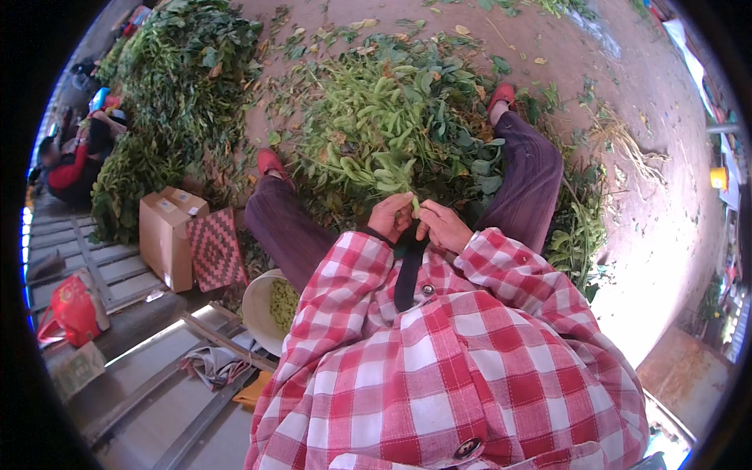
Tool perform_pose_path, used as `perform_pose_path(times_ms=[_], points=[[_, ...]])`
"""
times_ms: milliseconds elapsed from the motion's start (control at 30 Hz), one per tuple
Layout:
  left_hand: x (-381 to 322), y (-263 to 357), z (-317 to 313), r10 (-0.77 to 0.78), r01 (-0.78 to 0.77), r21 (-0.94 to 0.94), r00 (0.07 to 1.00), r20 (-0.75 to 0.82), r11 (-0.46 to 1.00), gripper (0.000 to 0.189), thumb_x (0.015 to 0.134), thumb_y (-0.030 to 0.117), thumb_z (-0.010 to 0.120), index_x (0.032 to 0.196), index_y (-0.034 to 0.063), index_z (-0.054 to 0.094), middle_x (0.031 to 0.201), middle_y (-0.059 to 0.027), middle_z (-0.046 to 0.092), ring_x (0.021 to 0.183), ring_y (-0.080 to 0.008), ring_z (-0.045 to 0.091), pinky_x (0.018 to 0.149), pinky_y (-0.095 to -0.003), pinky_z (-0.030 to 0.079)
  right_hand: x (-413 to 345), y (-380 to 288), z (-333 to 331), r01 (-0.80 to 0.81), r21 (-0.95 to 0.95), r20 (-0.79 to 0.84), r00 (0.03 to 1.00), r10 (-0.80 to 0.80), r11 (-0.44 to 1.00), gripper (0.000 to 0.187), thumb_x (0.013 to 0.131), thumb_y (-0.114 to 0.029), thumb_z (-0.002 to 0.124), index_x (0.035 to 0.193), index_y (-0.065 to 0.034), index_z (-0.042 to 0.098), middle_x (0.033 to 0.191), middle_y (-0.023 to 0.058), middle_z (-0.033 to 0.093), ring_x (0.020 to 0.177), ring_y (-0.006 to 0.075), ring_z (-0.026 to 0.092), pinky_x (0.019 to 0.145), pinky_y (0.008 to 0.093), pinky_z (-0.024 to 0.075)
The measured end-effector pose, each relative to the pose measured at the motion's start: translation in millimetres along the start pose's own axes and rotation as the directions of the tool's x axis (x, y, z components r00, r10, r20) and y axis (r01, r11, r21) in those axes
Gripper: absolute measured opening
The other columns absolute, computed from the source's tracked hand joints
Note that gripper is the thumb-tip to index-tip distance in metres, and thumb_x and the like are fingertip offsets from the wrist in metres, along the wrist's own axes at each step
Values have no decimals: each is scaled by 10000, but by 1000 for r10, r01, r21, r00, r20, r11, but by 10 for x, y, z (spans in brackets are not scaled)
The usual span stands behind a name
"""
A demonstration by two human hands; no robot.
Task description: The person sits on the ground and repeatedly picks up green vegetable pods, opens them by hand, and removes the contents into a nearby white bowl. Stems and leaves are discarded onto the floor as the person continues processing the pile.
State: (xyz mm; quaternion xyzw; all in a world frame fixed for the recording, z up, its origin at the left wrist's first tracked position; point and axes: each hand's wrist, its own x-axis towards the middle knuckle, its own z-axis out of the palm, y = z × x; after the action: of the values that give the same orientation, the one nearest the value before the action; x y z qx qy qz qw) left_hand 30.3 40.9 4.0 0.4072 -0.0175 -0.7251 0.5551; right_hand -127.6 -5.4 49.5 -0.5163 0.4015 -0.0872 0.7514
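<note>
My left hand (390, 217) and my right hand (445, 225) meet in front of my chest, pinching one green bean pod (416, 204) between their fingertips. Just beyond them, between my spread legs, lies a heap of bean plants (376, 117) thick with plump green pods and leaves. A cluster of pods (390, 171) at the near side of the heap reaches almost to my left fingers. To the left of my left thigh stands a pale bucket (257, 305) holding many shelled green beans (283, 305). My palms are turned partly out of sight.
A cardboard box (167, 235) and a red-and-black woven mat (216, 249) stand to the left. Behind them rises a larger pile of bean plants (176, 76), with a seated person (73, 170) beside it. A red bag (71, 311) and a crumpled cloth (216, 364) lie nearer. More plants (576, 235) lie right.
</note>
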Motion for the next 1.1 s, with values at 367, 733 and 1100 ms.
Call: perform_pose_path(times_ms=[367,733,1100], points=[[1,36,32,-35,34,91,999,9,995,157,883,187,579,782,67,575,528,61,397,384,-49,298,357,-212,191,53,227,-148,459,-228,167,887,-431,859,145,808,-70,496,953,-64,493,692,59,481,416,124,412,383,251,339],[47,94,54,-44,-8,421,993,114,907,90,866,145,583,881,56,576,637,11,549,449,-65,442,405,-202,325,-61,-39,-68,-291,374,171,955,243,881,125,947,-254,415,985,-144,463,563,-7,384,356,55,267,305,202,192],[26,80,36,-7,-12,204,996,91,979,171,803,138,486,888,11,560,725,-63,554,559,-152,520,481,-239,401,-66,10,-183,-304,376,271,939,210,875,224,937,-294,433,962,-92,527,542,4,434,351,63,301,311,216,204]])
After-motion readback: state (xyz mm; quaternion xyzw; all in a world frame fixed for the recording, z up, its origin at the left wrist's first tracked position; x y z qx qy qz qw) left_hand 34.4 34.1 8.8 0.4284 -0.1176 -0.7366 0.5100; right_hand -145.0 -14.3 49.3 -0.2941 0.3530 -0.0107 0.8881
